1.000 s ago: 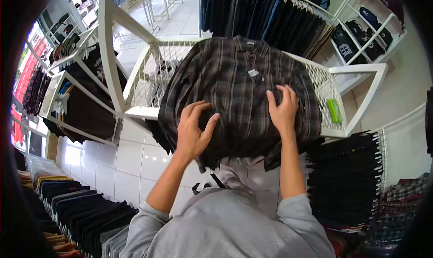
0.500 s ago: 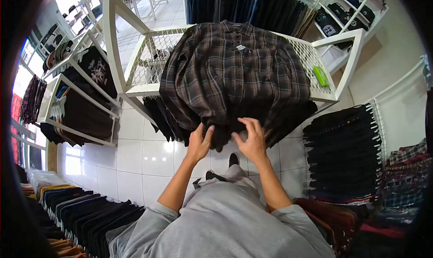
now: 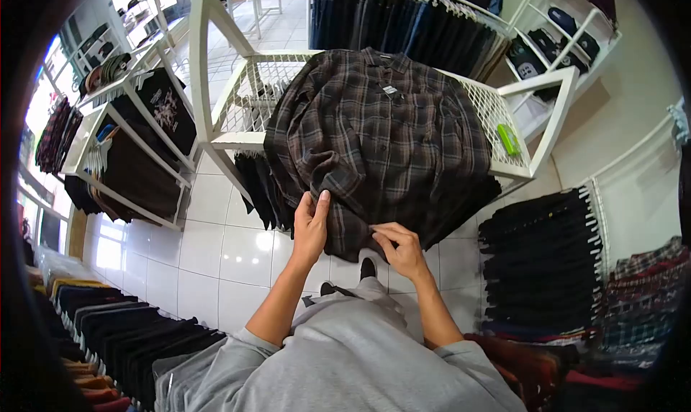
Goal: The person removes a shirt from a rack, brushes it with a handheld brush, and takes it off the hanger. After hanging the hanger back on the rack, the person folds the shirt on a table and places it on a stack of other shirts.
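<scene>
A dark brown plaid shirt (image 3: 389, 124) lies spread on a white mesh rack (image 3: 237, 137), collar at the far side, with a small white tag (image 3: 390, 90) near the collar. Its lower part hangs over the near edge. My left hand (image 3: 311, 228) grips the fabric at the lower left, thumb on top. To the right, my right hand (image 3: 400, 248) pinches the shirt's edge near the lower middle, thumb and fingers together.
A bright green object (image 3: 508, 139) lies on the rack's right side. Dark clothes (image 3: 540, 261) hang at the right, more garments (image 3: 137, 340) at the lower left. Jeans (image 3: 403, 23) hang behind the rack. My shoes are on the tiled floor (image 3: 245, 250).
My right hand has moved down and closed on the shirt's edge. The shirt's lower part is now drawn down toward me, and the view has shifted slightly.
</scene>
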Demonstrator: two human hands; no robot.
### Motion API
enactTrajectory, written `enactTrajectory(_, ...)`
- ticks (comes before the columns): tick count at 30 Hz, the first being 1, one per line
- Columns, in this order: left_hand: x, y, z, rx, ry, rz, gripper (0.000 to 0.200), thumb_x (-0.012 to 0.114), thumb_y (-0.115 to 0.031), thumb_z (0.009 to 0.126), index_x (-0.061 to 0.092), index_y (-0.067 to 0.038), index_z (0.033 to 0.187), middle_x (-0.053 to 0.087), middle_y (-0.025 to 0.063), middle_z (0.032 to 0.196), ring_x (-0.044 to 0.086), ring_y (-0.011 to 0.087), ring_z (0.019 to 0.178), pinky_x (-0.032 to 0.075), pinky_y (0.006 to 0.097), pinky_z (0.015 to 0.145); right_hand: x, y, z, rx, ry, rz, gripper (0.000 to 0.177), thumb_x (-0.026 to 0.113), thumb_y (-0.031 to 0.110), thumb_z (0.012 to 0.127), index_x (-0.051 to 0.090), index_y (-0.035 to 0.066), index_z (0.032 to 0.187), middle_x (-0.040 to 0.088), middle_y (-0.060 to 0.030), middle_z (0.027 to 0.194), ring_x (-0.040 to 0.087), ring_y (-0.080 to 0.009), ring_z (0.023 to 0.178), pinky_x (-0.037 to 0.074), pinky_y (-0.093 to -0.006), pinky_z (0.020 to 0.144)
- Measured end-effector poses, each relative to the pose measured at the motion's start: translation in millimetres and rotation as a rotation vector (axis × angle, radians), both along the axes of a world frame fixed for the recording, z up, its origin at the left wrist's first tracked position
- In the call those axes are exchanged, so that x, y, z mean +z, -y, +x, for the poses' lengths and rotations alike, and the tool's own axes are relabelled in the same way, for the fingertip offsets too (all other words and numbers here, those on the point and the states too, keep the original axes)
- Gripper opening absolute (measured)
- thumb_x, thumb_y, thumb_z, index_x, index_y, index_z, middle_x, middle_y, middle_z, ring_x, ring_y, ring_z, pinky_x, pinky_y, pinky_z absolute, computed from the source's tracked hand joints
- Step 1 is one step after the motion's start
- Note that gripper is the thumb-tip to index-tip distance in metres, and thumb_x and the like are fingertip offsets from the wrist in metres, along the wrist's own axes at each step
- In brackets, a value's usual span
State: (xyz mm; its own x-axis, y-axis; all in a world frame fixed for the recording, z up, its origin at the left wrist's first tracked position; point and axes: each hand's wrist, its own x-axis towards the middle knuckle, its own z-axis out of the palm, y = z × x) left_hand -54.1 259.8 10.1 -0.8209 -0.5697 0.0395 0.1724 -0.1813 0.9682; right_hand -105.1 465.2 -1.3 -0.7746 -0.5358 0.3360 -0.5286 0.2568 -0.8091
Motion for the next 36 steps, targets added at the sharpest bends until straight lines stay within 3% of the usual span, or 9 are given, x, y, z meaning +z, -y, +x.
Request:
enactTrajectory(6,-10,0,-1,-0.04,0.088,0.078,0.032,0.061,-0.037,0.103,0.052,-0.01,0.088,0.043,-0.0081,0.076,0.034,0.0015,0.068,0.028,0.0215,0.057,10,4,11,0.057,0.257,-0.094,0.022,0.081,0.008,0.082,0.075,0.002,0.102,0.071,-0.0119,0.101,0.071,-0.0233,0.094,0.055,-0.0317,0.081)
enactTrajectory(11,13,-19,-2,-0.028,0.073,0.158,0.029,0.067,-0.034,0.1,0.051,-0.01,0.099,0.042,-0.0092,0.072,0.033,0.0006,0.063,0.024,0.0208,0.052,25,28,25,-0.049,0.107,-0.092,0.031,0.083,0.004,0.076,0.074,0.004,0.106,0.07,-0.0094,0.099,0.07,-0.0231,0.09,0.056,-0.0343,0.076)
enactTrajectory(13,18,-18,-2,-0.032,0.075,0.175,0.029,0.07,-0.029,0.099,0.051,-0.008,0.105,0.043,-0.0093,0.072,0.035,0.0002,0.063,0.025,0.0199,0.052,13,31,17,-0.025,-0.099,-0.111,0.029,0.082,0.003,0.076,0.074,0.004,0.105,0.07,-0.0098,0.097,0.07,-0.0232,0.088,0.056,-0.0338,0.075)
enactTrajectory(21,14,-12,4,-0.001,0.012,0.161,0.05,0.083,-0.021,0.087,0.05,-0.003,0.12,0.044,-0.0073,0.076,0.041,0.0002,0.067,0.032,0.0183,0.055,20,16,2,0.02,-0.023,-0.185,0.01,0.071,0.007,0.092,0.071,-0.003,0.094,0.071,-0.0109,0.087,0.069,-0.0178,0.078,0.052,-0.0277,0.067)
enactTrajectory(23,36,-18,16,-0.116,-0.092,-0.107,0.069,0.091,-0.023,0.077,0.05,-0.004,0.129,0.045,-0.0056,0.084,0.042,0.0011,0.067,0.037,0.0165,0.059,26,19,1,-0.097,0.167,-0.266,0.014,0.057,0.012,0.103,0.06,-0.001,0.102,0.059,-0.006,0.074,0.051,-0.0075,0.067,0.043,-0.0264,0.061)
enactTrajectory(25,41,-15,23,-0.21,-0.017,-0.292,0.086,0.097,-0.022,0.067,0.049,-0.007,0.137,0.048,-0.0009,0.092,0.047,0.0058,0.069,0.044,0.0207,0.063,44,24,-1,-0.159,0.094,-0.256,0.014,0.054,0.013,0.104,0.058,-0.001,0.105,0.058,-0.0064,0.074,0.049,-0.0083,0.066,0.043,-0.0273,0.061)
enactTrajectory(27,51,-25,21,-0.074,0.085,-0.844,0.089,0.094,-0.015,0.064,0.049,-0.01,0.141,0.05,0.0043,0.095,0.054,0.0153,0.073,0.05,0.0282,0.065,42,31,-6,-0.171,0.109,-0.317,0.014,0.053,0.013,0.104,0.057,0.0,0.107,0.058,-0.008,0.075,0.05,-0.0095,0.066,0.044,-0.0277,0.061)
enactTrajectory(31,14,-19,6,0.118,0.009,-1.122,0.058,0.08,-0.004,0.071,0.066,-0.008,0.127,0.053,0.0117,0.097,0.061,0.0264,0.082,0.053,0.0351,0.069,48,35,-12,-0.219,-0.001,-0.303,0.017,0.054,0.017,0.106,0.056,0.0,0.104,0.057,-0.0099,0.074,0.053,-0.0137,0.065,0.044,-0.0296,0.06)
enactTrajectory(36,24,-19,1,0.166,-0.023,-0.946,0.027,0.068,0.003,0.081,0.069,-0.002,0.108,0.058,0.0149,0.098,0.064,0.03,0.086,0.053,0.037,0.077,54,27,-23,-0.352,-0.035,-0.308,0.022,0.056,0.022,0.106,0.056,0.001,0.101,0.051,-0.0037,0.065,0.044,-0.0095,0.057,0.038,-0.0282,0.054)
